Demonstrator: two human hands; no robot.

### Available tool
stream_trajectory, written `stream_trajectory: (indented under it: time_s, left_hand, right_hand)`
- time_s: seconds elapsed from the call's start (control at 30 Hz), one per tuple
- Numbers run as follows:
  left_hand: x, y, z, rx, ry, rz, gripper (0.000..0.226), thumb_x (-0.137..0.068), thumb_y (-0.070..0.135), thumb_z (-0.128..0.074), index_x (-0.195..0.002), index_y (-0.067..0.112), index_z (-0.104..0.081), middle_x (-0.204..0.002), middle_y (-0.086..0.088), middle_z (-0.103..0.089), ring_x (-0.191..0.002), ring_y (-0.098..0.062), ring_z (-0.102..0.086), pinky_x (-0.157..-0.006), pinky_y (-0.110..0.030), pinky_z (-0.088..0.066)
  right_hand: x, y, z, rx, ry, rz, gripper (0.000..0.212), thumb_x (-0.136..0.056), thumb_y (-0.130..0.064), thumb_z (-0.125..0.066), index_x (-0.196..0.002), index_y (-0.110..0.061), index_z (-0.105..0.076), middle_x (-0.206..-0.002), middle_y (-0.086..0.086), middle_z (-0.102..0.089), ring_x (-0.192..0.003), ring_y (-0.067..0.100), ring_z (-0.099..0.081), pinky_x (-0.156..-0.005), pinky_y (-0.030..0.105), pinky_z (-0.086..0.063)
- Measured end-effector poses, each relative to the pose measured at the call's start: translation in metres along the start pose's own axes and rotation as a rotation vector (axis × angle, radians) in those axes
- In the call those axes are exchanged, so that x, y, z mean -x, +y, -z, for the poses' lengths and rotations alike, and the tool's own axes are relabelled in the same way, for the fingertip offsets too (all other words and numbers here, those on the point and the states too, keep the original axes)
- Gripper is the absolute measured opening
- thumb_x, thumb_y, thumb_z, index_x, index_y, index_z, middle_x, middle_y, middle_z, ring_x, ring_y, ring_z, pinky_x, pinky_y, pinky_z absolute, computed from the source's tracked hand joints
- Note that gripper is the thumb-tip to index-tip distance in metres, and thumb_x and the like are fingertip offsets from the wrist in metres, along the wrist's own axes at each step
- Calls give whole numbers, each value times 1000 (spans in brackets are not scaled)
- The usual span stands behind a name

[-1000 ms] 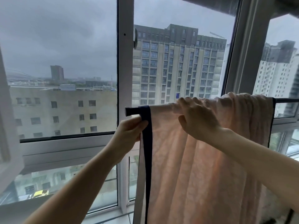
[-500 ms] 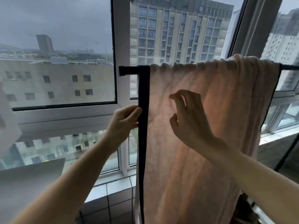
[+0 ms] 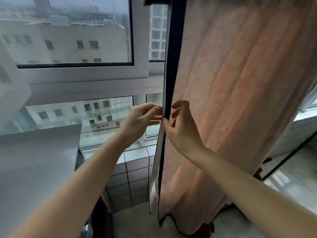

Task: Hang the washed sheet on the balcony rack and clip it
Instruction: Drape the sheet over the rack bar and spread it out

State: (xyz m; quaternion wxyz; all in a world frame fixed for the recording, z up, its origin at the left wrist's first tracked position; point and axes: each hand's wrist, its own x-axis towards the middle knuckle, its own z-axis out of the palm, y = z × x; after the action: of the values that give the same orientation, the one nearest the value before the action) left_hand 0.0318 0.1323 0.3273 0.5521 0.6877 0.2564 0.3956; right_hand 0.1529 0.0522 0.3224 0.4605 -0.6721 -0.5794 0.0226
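A peach-pink sheet with a dark navy border hangs in long folds from the black rack bar at the top edge of the view. Its left border runs straight down the middle of the view. My left hand is at the outer side of that border at mid height, fingers pinching its edge. My right hand is on the inner side at the same height, thumb and fingers pinching the border. No clip is in view.
White window frames stand right behind the sheet, with a tiled sill and wall below. A grey appliance top fills the lower left. A dark line slants across the lower right. The sheet's hem reaches the floor.
The view has tilted down, so the bar went to the top edge. Both hands slid down the sheet's left border; my right hand left the fabric's middle and now pinches the border.
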Motion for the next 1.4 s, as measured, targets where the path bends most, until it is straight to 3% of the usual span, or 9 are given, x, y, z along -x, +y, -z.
stream_trajectory:
  time_s: [0.13, 0.33, 0.47, 0.7, 0.83, 1.07, 1.2, 1.3, 1.4]
  left_hand:
    - [3, -16, -1, -35, -20, 56, 22, -100, 8, -44, -106, -1, -64, -101, -15, -70, -91, -21, -70, -85, -32, -57]
    - [3, -25, -4, -178, -42, -16, 17, -89, 9, -65, -106, 5, -67, -98, -9, -70, -86, -19, -68, -84, -27, -56]
    - [4, -46, -8, -485, 98, -205, 6, -85, 8, -70, -87, 2, -73, -80, -7, -72, -75, -21, -68, -78, -35, -56]
    - [20, -91, -7, -664, 155, -200, 13, -84, 9, -70, -75, 1, -65, -70, -4, -68, -70, -19, -65, -70, -37, -55]
    - [48, -111, -11, -628, 175, -151, 18, -85, 6, -70, -76, 20, -65, -72, 24, -62, -74, 7, -62, -73, -10, -47]
    - [68, -123, -8, -453, 258, 55, 6, -90, 8, -60, -89, 7, -66, -82, -3, -70, -78, -17, -66, -75, -35, -53]
    - [64, -104, -12, -254, 307, 115, 12, -93, 2, -40, -95, -3, -51, -82, -19, -56, -70, -29, -49, -63, -41, -41]
    - [63, -93, -17, -164, 273, 90, 17, -92, -1, -34, -102, 0, -48, -87, -20, -56, -72, -25, -54, -63, -45, -46]
    - [67, -91, -22, -174, 218, 25, 12, -98, 14, -41, -102, 4, -44, -85, -19, -47, -69, -26, -43, -63, -46, -41]
  right_hand:
    - [7, 10, -13, -59, -55, -81, 24, -92, -29, -56, -102, -30, -34, -90, -7, -57, -74, 11, -60, -65, 37, -52]
    - [17, 36, -17, -9, -150, -166, 8, -94, -15, -50, -94, -20, -43, -77, -6, -56, -65, 8, -54, -51, 19, -38]
    - [32, 49, -16, 4, -178, -184, 14, -95, -23, -49, -84, -16, -52, -76, 2, -59, -69, 18, -57, -66, 35, -48]
    - [38, 56, -7, 42, -136, -124, 7, -91, -25, -57, -86, -19, -56, -80, -7, -59, -72, 11, -57, -70, 36, -50]
    - [37, 42, -1, 13, -86, -52, 12, -91, -23, -56, -84, -16, -49, -75, -5, -55, -68, 13, -54, -65, 36, -47]
    - [36, 19, 7, -137, -64, -24, 13, -96, -20, -49, -98, -12, -39, -67, 7, -52, -53, 20, -50, -49, 41, -40]
    - [47, 23, 9, -263, -48, -64, 29, -96, -38, -49, -109, -16, -35, -54, -8, -43, -42, 5, -39, -44, 20, -29]
    - [51, 30, 11, 100, -78, -42, 61, -81, -68, -48, -118, -20, -36, -70, -19, -46, -54, -1, -45, -50, 16, -36]
    - [52, 46, 12, 325, -100, -46, 35, -88, -48, -59, -99, -15, -52, -79, -8, -47, -63, 11, -52, -54, 21, -36]
